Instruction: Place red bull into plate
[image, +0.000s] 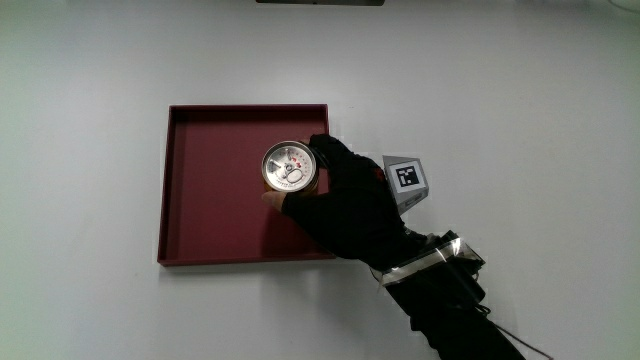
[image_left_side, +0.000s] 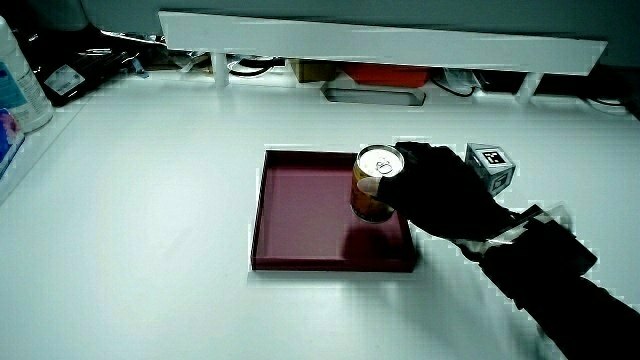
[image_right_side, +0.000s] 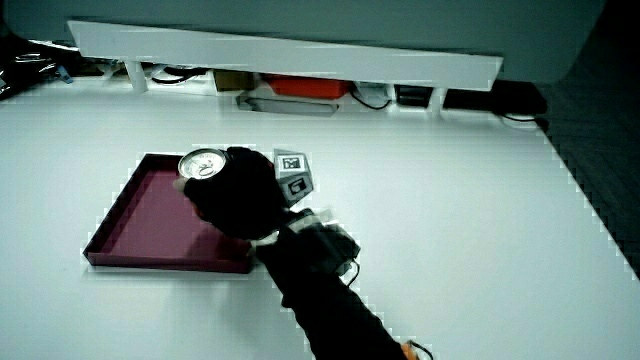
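A can of Red Bull (image: 289, 167) with a silver top stands upright inside the dark red square plate (image: 210, 210). The gloved hand (image: 335, 195) is wrapped around the can's side, fingers curled on it, with the patterned cube (image: 407, 182) on its back. In both side views the can (image_left_side: 374, 185) (image_right_side: 203, 166) shows its gold side and silver lid over the plate (image_left_side: 300, 225) (image_right_side: 140, 225), the hand (image_left_side: 435, 190) (image_right_side: 235, 195) grasping it. Whether the can's base touches the plate floor is hidden.
A low white partition (image_left_side: 380, 40) runs along the table's edge farthest from the person, with cables and boxes under it. A white container (image_left_side: 15, 85) stands at the table's edge in a side view. The forearm (image: 450, 300) reaches in from the person's side.
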